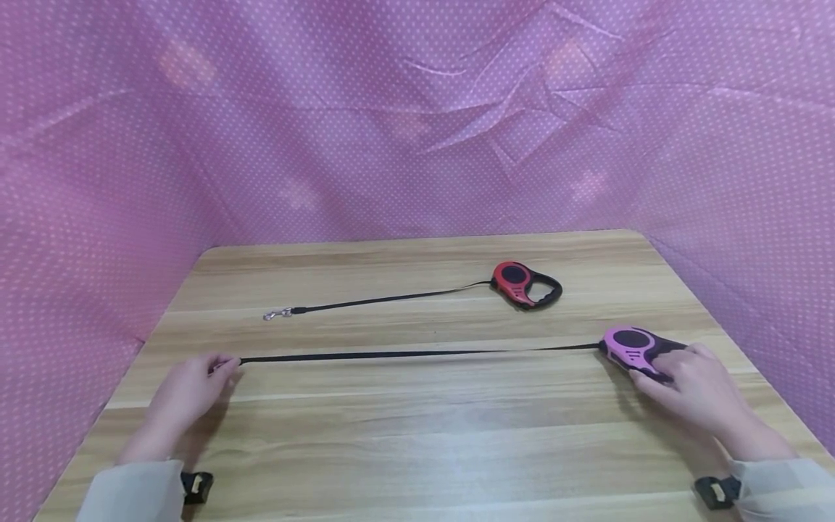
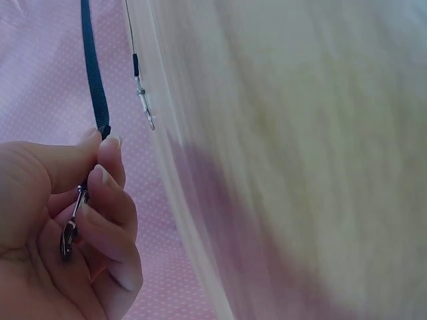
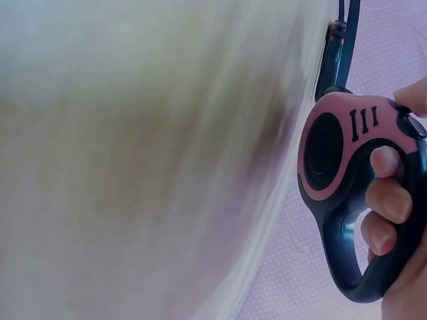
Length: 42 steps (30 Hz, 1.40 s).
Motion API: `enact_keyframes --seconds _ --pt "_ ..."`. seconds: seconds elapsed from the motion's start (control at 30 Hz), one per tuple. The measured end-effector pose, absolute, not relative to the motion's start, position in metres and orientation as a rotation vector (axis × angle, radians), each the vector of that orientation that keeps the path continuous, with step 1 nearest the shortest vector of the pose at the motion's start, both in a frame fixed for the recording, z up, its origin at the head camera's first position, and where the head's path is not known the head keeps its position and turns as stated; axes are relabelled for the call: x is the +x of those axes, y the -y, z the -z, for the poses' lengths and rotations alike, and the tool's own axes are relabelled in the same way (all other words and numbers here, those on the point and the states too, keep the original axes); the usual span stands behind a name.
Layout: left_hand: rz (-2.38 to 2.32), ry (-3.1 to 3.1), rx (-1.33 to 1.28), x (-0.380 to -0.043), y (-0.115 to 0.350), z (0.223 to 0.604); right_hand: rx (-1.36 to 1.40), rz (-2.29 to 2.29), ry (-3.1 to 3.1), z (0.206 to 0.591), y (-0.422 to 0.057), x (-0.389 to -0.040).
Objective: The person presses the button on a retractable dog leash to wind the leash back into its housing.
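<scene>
My right hand grips the black handle of a pink retractable dog leash, its fingers curled through the loop, as the right wrist view shows. From the casing a black strap runs nearly straight across to the left. At its other end my left hand pinches the strap between thumb and forefinger. A metal snap hook hangs below that pinch, inside the loosely curled fingers in the left wrist view. The strap is held over the table, between both hands.
Behind it a red retractable leash lies on the wooden table, its strap pulled out leftward to a silver snap hook. Pink dotted cloth hangs around the back and sides of the table.
</scene>
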<state>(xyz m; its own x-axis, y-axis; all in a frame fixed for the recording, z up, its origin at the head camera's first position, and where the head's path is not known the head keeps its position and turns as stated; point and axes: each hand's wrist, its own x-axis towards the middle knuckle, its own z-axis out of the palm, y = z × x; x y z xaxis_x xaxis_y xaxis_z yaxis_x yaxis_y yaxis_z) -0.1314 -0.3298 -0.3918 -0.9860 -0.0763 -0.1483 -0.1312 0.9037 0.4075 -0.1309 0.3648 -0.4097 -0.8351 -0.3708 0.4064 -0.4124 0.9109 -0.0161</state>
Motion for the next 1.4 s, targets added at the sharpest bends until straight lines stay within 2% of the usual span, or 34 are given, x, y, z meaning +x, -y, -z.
enact_keyframes --seconds 0.87,1.4 --pt "-0.547 -2.984 -0.197 -0.130 0.331 0.385 0.621 -0.269 2.432 0.415 -0.371 -0.134" --pt "-0.553 -3.038 -0.124 -0.128 0.326 0.385 0.676 -0.263 2.385 0.412 -0.363 -0.141"
